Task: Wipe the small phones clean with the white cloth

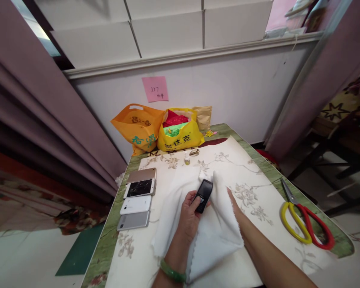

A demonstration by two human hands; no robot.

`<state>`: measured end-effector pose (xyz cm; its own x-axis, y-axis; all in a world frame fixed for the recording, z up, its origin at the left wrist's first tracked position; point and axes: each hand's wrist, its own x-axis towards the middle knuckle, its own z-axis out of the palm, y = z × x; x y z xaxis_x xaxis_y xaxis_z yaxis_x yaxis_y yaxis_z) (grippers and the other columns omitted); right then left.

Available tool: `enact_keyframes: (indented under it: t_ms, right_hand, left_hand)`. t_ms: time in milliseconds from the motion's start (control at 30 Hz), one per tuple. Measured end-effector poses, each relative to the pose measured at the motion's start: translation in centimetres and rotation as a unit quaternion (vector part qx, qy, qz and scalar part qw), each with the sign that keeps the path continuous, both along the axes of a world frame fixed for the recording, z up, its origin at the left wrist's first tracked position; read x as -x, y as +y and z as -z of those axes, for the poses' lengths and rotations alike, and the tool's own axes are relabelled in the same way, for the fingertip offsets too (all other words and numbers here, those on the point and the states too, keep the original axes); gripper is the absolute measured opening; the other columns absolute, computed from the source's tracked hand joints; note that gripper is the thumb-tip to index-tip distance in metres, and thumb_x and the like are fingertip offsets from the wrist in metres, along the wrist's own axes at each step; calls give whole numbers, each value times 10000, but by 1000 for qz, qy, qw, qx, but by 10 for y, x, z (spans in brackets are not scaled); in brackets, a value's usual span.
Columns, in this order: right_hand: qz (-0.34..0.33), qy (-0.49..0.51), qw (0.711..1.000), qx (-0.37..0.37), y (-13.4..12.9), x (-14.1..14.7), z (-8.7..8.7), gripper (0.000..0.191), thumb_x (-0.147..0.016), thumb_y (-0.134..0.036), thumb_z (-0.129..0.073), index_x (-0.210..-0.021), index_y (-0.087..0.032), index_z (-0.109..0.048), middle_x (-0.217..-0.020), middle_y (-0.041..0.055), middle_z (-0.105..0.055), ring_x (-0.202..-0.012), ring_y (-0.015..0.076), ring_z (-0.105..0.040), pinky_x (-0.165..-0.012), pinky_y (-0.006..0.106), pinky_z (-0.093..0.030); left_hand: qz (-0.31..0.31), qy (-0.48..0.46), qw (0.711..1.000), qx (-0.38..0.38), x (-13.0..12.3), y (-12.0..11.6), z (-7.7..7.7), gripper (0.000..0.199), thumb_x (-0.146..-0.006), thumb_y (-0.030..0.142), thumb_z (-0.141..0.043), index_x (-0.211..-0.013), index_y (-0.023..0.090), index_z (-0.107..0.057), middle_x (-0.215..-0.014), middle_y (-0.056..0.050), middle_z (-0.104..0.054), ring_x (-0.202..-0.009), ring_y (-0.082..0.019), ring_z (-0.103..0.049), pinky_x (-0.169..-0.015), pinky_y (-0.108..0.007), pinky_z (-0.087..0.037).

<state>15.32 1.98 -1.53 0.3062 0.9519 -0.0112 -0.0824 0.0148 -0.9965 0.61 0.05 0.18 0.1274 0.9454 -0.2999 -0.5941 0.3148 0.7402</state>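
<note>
My left hand is closed around a black keypad phone, its thumb pressed on the front and the screen end pointing away from me. Beneath the phone a white cloth lies spread and rumpled on the table. My right hand is behind the raised right side of this cloth, propping it up near the phone. The cloth hides its fingers, so whether they grip the fabric does not show. A green bangle circles my left wrist.
Several smartphones lie in a column at the left. Large scissors with yellow and red handles rest at the right edge. Behind stand an orange bag, a filled yellow bag, a small bottle and small scissors.
</note>
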Motion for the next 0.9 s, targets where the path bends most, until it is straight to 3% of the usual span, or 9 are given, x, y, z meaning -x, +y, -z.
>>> enact_keyframes:
  t_ms: [100,200,300,533,900]
  right_hand:
    - [-61,49,997,26,-2,2,-4,328,-609,-488,-685,-732,-189,-636,-564,-6,-585,-459,156,-475,-448,288,-412]
    - [-55,69,995,38,-3,1,-3,285,-617,-432,-668,-741,-176,-641,-584,-19,-590,-497,145,-476,-476,260,-403]
    - [-19,49,998,29,-2,-1,-1,302,-639,-468,-642,-652,-168,-602,-552,-28,-551,-519,126,-437,-485,233,-374]
    - [-8,46,998,39,-5,4,-7,468,-639,-634,-627,-574,-182,-523,-481,-40,-463,-482,110,-355,-452,231,-326]
    - [-54,-7,997,49,-5,11,-3,520,-646,-678,-633,-550,-184,-501,-507,-39,-467,-506,109,-379,-471,231,-341]
  left_hand:
    - [20,41,999,-29,-2,-2,-3,335,-659,321,-780,-914,183,-612,-914,-42,-663,-813,-167,-632,-774,-320,-530]
    - [35,126,989,-70,-4,-5,-6,278,-709,377,-736,-865,171,-634,-733,-6,-635,-652,-120,-573,-642,-232,-473]
    - [50,191,974,-110,-7,-7,-7,248,-730,385,-717,-803,158,-650,-633,15,-584,-580,-96,-496,-562,-196,-391]
    - [66,217,965,-131,-8,-6,-9,259,-713,387,-717,-666,159,-604,-535,44,-466,-506,-78,-378,-501,-197,-305]
    - [-23,253,956,-150,-10,-5,-5,258,-773,413,-650,-707,176,-573,-593,37,-497,-552,-94,-418,-540,-200,-348]
